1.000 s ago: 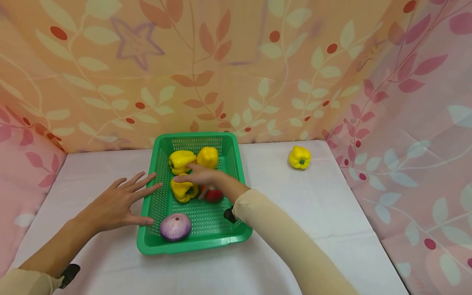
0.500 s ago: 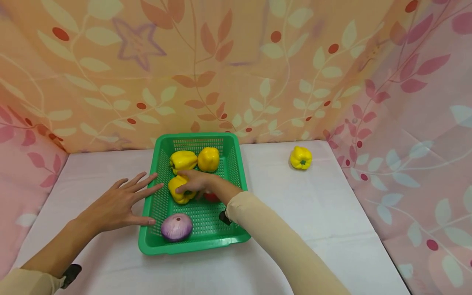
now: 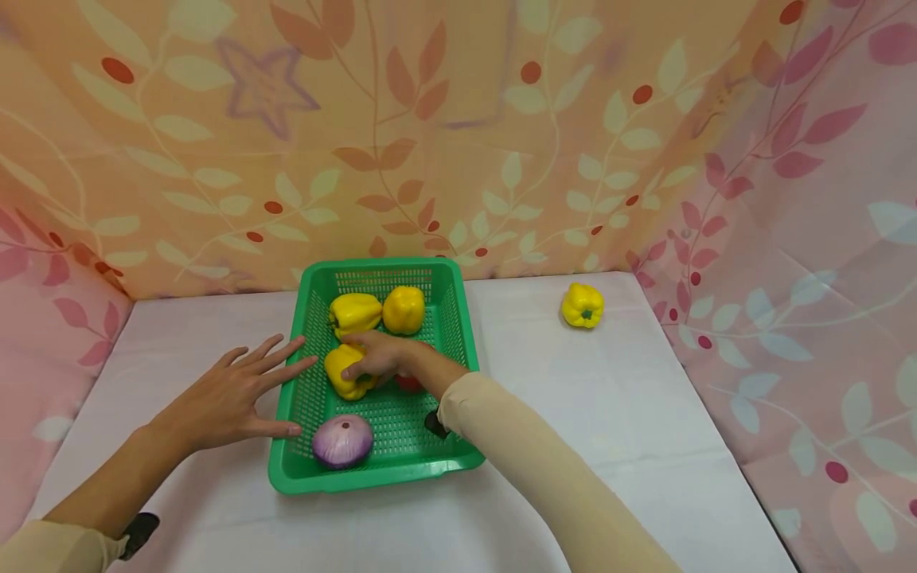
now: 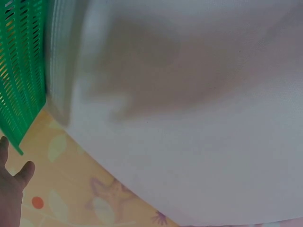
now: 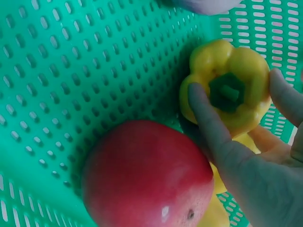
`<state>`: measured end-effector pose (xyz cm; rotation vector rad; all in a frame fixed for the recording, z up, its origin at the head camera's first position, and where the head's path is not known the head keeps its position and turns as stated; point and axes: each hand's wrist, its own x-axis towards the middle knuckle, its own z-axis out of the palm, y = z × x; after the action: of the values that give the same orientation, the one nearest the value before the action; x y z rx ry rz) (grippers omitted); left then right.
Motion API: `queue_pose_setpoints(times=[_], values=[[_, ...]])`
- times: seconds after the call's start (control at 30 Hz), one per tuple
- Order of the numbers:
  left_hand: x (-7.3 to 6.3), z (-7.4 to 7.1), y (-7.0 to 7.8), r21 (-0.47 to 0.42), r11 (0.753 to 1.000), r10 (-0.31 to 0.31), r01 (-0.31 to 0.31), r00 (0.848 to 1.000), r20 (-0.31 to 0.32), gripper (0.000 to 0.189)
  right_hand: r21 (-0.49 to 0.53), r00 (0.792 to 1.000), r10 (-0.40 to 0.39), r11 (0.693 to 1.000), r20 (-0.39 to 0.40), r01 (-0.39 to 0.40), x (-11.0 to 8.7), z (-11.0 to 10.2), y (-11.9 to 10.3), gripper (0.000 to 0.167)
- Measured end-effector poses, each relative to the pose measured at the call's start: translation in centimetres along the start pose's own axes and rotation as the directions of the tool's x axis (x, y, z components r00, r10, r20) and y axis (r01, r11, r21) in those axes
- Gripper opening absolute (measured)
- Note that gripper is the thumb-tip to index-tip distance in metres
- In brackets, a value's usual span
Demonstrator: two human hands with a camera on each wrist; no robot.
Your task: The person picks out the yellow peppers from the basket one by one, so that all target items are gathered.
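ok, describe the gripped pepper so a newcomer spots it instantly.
Find the green basket. At its far end, two yellow peppers sit side by side; the target pepper, also yellow, is nearer the person, between that pair and the purple onion. Unlike its neighbours, it is gripped by the right hand.

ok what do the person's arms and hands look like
The left hand and right hand are bare, with no gloves or rings showing. The left sleeve and right sleeve are plain cream. A small black object shows at each wrist.
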<state>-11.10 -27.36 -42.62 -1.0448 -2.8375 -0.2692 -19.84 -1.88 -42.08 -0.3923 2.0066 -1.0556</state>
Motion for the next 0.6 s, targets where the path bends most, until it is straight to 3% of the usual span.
queue_pose_setpoints(times=[0.23, 0.43, 0.6], values=[[0.0, 0.0, 0.2, 0.001, 1.0, -0.001, 0.001, 1.0, 0.005, 0.095, 0.11, 1.0, 0.014, 0.994, 0.002, -0.014, -0.4, 0.3, -0.3, 0.072], [0.0, 0.1, 0.2, 0.008, 1.0, 0.001, -0.001, 1.0, 0.004, 0.095, 0.266, 1.0, 0.028, 0.963, 0.007, -0.029, -0.6, -0.4, -0.5, 0.071], [0.0, -0.1, 0.2, 0.02, 1.0, 0.011, -0.011, 1.0, -0.014, 0.096, 0.281, 0.999, 0.034, 0.959, -0.015, -0.028, -1.4, -1.3, -1.3, 0.071]])
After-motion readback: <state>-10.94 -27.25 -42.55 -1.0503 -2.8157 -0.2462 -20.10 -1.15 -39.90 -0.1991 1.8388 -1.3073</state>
